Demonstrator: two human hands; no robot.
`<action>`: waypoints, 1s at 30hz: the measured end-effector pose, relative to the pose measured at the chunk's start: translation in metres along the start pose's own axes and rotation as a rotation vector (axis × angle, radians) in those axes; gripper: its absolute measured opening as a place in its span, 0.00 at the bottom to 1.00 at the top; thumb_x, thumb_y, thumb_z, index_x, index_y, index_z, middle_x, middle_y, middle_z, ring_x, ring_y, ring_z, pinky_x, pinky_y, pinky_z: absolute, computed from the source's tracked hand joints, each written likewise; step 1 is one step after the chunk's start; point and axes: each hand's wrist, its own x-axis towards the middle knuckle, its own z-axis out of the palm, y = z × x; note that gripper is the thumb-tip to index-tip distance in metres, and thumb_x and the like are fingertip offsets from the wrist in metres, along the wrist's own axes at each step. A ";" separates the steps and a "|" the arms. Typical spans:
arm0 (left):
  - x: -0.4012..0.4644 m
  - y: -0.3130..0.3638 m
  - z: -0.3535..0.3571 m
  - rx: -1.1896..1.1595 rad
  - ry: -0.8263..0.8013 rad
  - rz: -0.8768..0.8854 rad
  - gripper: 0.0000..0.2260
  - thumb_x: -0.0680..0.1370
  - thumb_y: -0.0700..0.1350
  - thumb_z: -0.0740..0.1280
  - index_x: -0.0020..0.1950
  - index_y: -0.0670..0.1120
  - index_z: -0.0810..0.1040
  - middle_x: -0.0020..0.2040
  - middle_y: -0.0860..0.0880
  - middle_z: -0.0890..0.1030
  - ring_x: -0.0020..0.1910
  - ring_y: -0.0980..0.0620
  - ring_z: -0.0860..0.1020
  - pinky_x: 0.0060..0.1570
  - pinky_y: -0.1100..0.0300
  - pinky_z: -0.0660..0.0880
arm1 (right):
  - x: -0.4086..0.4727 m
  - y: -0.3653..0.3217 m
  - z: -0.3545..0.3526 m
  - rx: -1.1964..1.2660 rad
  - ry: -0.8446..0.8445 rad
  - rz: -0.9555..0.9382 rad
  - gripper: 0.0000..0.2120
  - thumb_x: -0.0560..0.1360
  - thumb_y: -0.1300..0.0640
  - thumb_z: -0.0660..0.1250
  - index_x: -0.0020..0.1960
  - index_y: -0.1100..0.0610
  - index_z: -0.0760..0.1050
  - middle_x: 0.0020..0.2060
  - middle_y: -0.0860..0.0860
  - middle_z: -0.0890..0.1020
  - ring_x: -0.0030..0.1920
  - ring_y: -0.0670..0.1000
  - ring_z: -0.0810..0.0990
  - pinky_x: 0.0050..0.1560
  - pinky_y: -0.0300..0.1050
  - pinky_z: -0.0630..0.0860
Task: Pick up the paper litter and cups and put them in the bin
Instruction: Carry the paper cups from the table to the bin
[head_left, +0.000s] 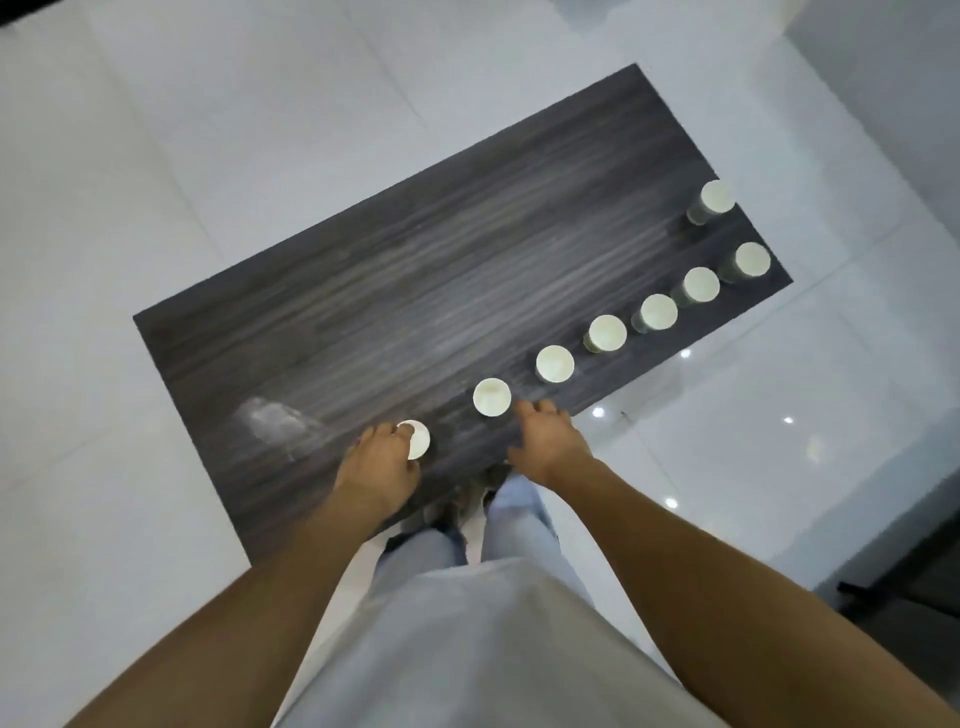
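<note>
Cups stand in a slanting row along the near-right edge of a dark wood-grain table, and the nearest cup is under the left hand, whose fingers curl over its rim and left side as if gripping it, though the blur keeps the exact hold from being clear. The right hand is spread and relaxed, fingers pointing far and slightly left, fingertips just beside the second cup; whether they touch it cannot be told. All the cups stand upright with their open mouths facing up, long axes vertical. From the second cup the row runs far and to the right: a third cup, a fourth, a fifth, a sixth and a seventh near the table's right corner, with an eighth cup set apart, farther along the right end. The cups in the row are spaced apart, none touching. A crumpled pale piece of paper lies on the table to the left of the left hand, near the near edge. The wide far-left part of the tabletop is bare wood. Around the table lies a glossy white tiled floor. The person stands at the near edge, pale trousers and a light shirt in view.
</note>
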 end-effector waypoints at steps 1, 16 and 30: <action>0.005 0.001 0.001 -0.019 0.002 -0.019 0.21 0.77 0.49 0.64 0.69 0.47 0.68 0.63 0.45 0.73 0.62 0.45 0.71 0.61 0.53 0.68 | 0.011 0.000 -0.004 -0.024 -0.024 -0.023 0.28 0.77 0.55 0.65 0.73 0.54 0.59 0.68 0.58 0.66 0.67 0.61 0.66 0.65 0.56 0.69; 0.122 -0.008 0.092 -0.016 -0.050 -0.116 0.28 0.77 0.48 0.65 0.75 0.50 0.58 0.75 0.42 0.56 0.76 0.39 0.52 0.73 0.44 0.57 | 0.161 -0.001 0.059 -0.307 -0.056 -0.172 0.29 0.76 0.56 0.66 0.73 0.51 0.58 0.71 0.56 0.61 0.69 0.60 0.61 0.65 0.56 0.67; 0.115 -0.037 0.143 -0.073 0.059 -0.149 0.31 0.73 0.42 0.71 0.73 0.48 0.60 0.72 0.44 0.64 0.71 0.44 0.63 0.66 0.51 0.68 | 0.174 -0.006 0.100 -0.413 -0.115 -0.218 0.31 0.75 0.59 0.69 0.72 0.53 0.59 0.72 0.56 0.60 0.72 0.61 0.59 0.65 0.54 0.71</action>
